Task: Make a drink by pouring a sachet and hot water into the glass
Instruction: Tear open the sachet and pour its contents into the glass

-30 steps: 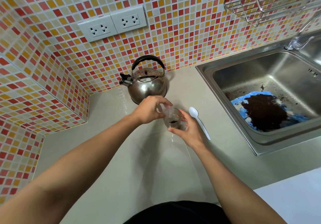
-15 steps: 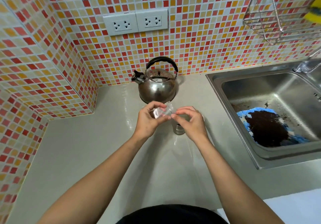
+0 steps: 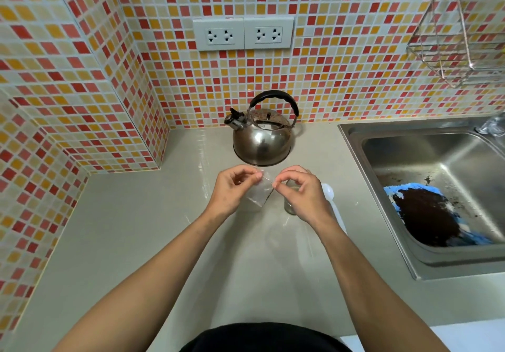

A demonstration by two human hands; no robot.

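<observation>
A small clear plastic sachet point(image 3: 261, 192) hangs between my two hands, just in front of the steel kettle point(image 3: 263, 136). My left hand point(image 3: 232, 190) pinches its upper left corner and my right hand point(image 3: 299, 190) pinches its upper right corner. The sachet looks see-through, with a dark trace along its right edge. The glass point(image 3: 290, 207) stands on the counter under my right hand, mostly hidden by it. A white plastic spoon point(image 3: 332, 201) lies just right of the glass.
The beige counter point(image 3: 136, 228) meets tiled walls at the left and back, with two sockets point(image 3: 243, 34) above the kettle. A steel sink point(image 3: 426, 187) at right holds a blue cloth with dark grounds point(image 3: 426, 215). A wire rack point(image 3: 459, 51) hangs upper right.
My right hand left the glass and joined the left hand on the sachet. Both hands now hold it a little left of the glass. The view has tilted up.
</observation>
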